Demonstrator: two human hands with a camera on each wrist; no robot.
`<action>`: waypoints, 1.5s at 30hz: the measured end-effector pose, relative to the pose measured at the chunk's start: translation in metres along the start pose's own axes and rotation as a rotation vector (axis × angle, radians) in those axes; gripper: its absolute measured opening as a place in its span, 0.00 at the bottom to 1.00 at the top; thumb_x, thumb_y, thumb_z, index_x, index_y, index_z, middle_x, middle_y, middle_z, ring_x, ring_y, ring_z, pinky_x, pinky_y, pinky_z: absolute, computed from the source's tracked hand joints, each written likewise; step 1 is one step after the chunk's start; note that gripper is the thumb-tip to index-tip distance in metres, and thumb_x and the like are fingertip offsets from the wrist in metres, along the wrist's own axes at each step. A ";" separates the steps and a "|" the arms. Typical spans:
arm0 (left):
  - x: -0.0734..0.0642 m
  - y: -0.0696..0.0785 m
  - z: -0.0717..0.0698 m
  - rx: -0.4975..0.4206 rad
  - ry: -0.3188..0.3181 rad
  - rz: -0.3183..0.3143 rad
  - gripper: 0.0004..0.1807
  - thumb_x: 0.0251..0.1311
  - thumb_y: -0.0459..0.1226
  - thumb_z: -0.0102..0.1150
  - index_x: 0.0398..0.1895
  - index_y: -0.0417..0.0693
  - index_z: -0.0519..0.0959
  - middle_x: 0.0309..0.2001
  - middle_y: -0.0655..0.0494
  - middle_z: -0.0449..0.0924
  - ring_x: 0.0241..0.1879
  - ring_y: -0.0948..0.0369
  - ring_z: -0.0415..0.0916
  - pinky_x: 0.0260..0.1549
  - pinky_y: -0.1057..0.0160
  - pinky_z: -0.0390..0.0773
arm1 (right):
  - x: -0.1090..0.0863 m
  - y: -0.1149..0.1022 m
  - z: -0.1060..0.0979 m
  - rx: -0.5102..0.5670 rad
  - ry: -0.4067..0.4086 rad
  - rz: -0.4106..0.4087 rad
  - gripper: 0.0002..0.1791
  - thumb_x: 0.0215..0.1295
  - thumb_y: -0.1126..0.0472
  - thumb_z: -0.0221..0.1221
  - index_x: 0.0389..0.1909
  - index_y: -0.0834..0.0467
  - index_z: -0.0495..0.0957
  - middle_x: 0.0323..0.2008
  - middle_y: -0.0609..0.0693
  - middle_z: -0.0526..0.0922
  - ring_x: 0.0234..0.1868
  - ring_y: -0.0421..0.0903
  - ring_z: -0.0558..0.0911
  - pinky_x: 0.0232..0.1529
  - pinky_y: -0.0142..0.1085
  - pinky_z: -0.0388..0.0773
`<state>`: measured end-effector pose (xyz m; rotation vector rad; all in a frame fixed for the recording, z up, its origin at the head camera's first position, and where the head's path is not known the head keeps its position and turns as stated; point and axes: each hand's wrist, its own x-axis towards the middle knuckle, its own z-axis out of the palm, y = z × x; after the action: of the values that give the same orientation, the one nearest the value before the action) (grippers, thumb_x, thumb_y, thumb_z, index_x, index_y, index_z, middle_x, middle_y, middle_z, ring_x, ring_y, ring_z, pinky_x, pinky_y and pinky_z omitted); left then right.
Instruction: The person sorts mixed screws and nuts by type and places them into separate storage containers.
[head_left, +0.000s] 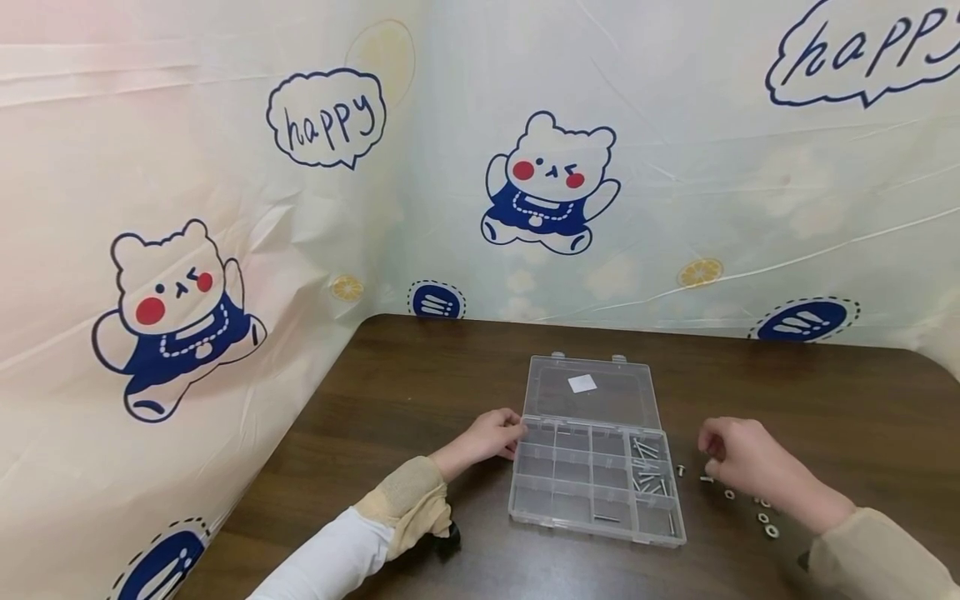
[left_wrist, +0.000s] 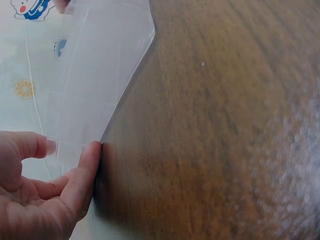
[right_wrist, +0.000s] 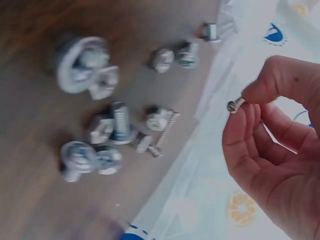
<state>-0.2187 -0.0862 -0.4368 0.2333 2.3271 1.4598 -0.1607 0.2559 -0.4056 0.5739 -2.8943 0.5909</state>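
Note:
A clear plastic compartment box (head_left: 573, 483) lies on the table with its lid (head_left: 615, 396) folded back. My left hand (head_left: 491, 435) is at the box's left side; in the left wrist view its thumb and a finger (left_wrist: 89, 162) grip the corner by the tabletop. Several screws (head_left: 651, 479) lie in the box's right-hand compartments, and a single one rests in the front row. To the right of the box, my right hand (head_left: 750, 458) is raised over the table. Between thumb and fingertips it pinches a small screw (right_wrist: 233, 106), head outward.
Loose nuts (head_left: 772, 531) and short screws (head_left: 707, 478) lie on the dark wooden table (head_left: 420, 375) right of the box, partly beneath the right hand. A small black object (head_left: 448, 542) sits by the left sleeve. Printed cloth (head_left: 450, 167) hangs behind and to the left.

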 end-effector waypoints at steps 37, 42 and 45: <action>-0.001 0.001 -0.001 -0.009 -0.007 0.003 0.11 0.59 0.31 0.50 0.39 0.29 0.71 0.25 0.50 0.72 0.21 0.64 0.70 0.25 0.63 0.82 | 0.008 -0.072 0.013 0.237 0.461 -0.518 0.19 0.29 0.77 0.55 0.25 0.53 0.72 0.26 0.40 0.73 0.25 0.34 0.72 0.24 0.18 0.70; -0.001 0.002 -0.001 -0.003 -0.001 0.002 0.10 0.59 0.32 0.50 0.38 0.29 0.71 0.25 0.50 0.72 0.21 0.64 0.70 0.25 0.62 0.82 | 0.008 -0.078 0.020 0.278 0.414 -0.529 0.20 0.29 0.78 0.56 0.25 0.52 0.72 0.26 0.41 0.73 0.26 0.34 0.72 0.24 0.18 0.69; -0.001 0.002 -0.001 -0.005 -0.002 0.001 0.10 0.59 0.32 0.50 0.38 0.29 0.71 0.25 0.51 0.72 0.22 0.63 0.70 0.25 0.62 0.82 | 0.008 -0.081 0.024 0.279 0.398 -0.543 0.20 0.29 0.78 0.56 0.25 0.53 0.72 0.25 0.40 0.72 0.26 0.34 0.72 0.24 0.19 0.69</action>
<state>-0.2183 -0.0861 -0.4346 0.2345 2.3213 1.4652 -0.1375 0.1749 -0.3981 1.0849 -2.1690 0.8971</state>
